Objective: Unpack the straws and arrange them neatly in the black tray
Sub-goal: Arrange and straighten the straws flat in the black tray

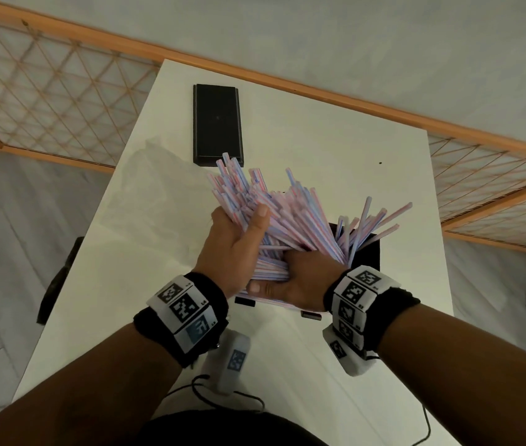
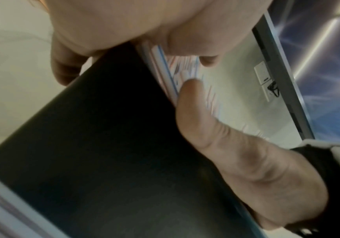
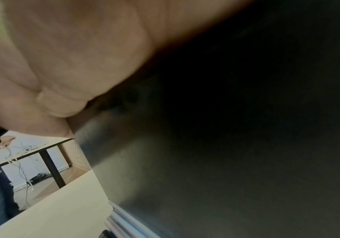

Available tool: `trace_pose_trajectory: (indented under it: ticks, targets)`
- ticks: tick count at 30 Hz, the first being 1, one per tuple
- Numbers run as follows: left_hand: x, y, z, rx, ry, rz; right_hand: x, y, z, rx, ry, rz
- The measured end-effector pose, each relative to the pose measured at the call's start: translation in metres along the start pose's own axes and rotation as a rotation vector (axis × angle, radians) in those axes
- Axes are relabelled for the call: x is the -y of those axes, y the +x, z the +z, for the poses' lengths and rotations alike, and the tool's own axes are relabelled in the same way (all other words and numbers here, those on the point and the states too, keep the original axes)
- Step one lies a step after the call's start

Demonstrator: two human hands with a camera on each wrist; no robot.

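Note:
A thick bundle of pink and blue striped straws [image 1: 294, 217] fans out above the middle of the white table [image 1: 335, 149]. My left hand [image 1: 232, 239] grips the bundle from the left, thumb across the top. My right hand [image 1: 290, 281] holds the straws' near ends. Under the bundle lies a black tray [image 1: 366, 252], mostly hidden; only its right part shows. In the left wrist view the tray's dark wall [image 2: 104, 145] fills the frame, with straws [image 2: 165, 72] pressed along it by the right hand's thumb [image 2: 195, 112]. The right wrist view is mostly dark tray [image 3: 226, 145] and palm, with straw ends [image 3: 120, 222] at the bottom.
A second long black tray [image 1: 217, 123] lies at the far side of the table. A crumpled clear plastic wrapper [image 1: 149, 175] lies at the left. Cables [image 1: 223, 397] trail at the near edge. Wooden lattice railings [image 1: 46, 91] stand beyond the table.

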State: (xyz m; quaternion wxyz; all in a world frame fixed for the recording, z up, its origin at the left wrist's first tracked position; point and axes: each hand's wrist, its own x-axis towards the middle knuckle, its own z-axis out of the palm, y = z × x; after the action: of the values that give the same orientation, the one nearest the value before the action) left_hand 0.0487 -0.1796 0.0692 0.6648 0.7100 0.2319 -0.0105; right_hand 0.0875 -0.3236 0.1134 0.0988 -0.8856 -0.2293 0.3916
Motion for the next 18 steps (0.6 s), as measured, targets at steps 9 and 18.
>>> trace_pose_trajectory:
  ticks: [9, 18]
  targets:
    - [0.003, -0.01, -0.005, -0.012, 0.057, 0.065, -0.028, -0.009, 0.001, -0.144, -0.094, 0.03]
    - [0.009, -0.004, 0.002, -0.005, 0.02, 0.048, -0.026, -0.007, 0.009, -0.095, -0.268, -0.045]
